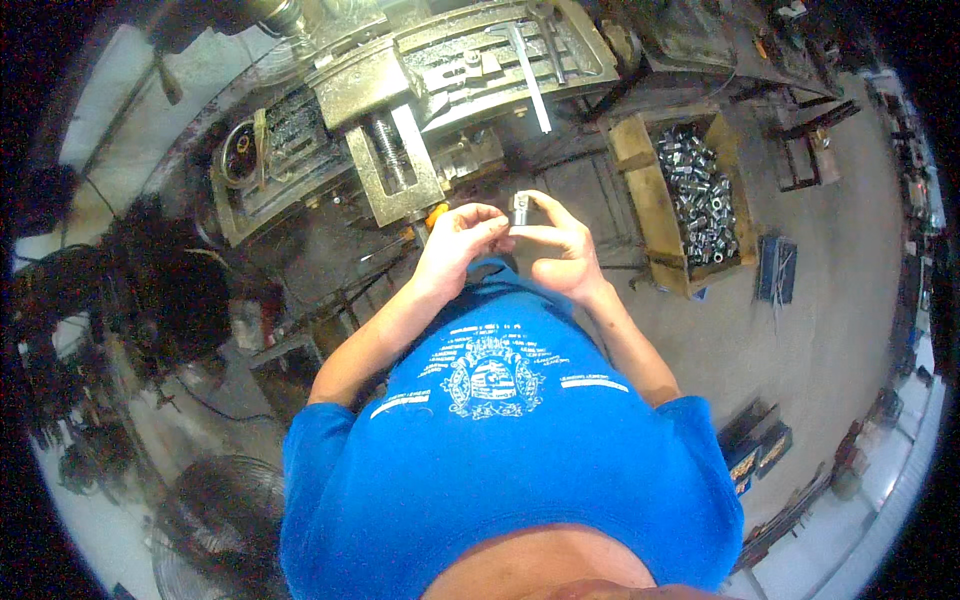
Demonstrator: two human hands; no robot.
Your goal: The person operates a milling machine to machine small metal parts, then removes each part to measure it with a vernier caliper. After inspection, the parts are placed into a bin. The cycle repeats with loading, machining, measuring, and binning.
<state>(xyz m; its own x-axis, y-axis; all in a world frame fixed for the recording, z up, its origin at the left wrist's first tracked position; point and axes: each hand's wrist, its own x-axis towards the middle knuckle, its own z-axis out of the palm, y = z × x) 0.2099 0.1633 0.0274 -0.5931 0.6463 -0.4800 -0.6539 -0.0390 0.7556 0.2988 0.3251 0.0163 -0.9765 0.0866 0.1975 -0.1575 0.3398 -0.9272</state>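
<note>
In front of my chest, a small shiny metal cylinder point(519, 212) stands roughly upright between my hands. My right hand point(566, 248) grips it, one finger bent over by its upper end and another running beneath it. The fingers of my left hand point(458, 248) are curled and pressed together right at the cylinder's lower left side. Whatever those left fingertips pinch, if anything, is hidden. Just beyond my hands is a metalworking machine with a vise-like slide and screw point(392, 160).
A caliper point(528, 78) and a wrench point(549, 45) lie on the machine's table point(590, 60). To the right stands an open wooden box point(650, 195) heaped with small metal cylinders point(705, 195). Beside it is a blue tray point(776, 268) on the floor. Dark equipment crowds the left.
</note>
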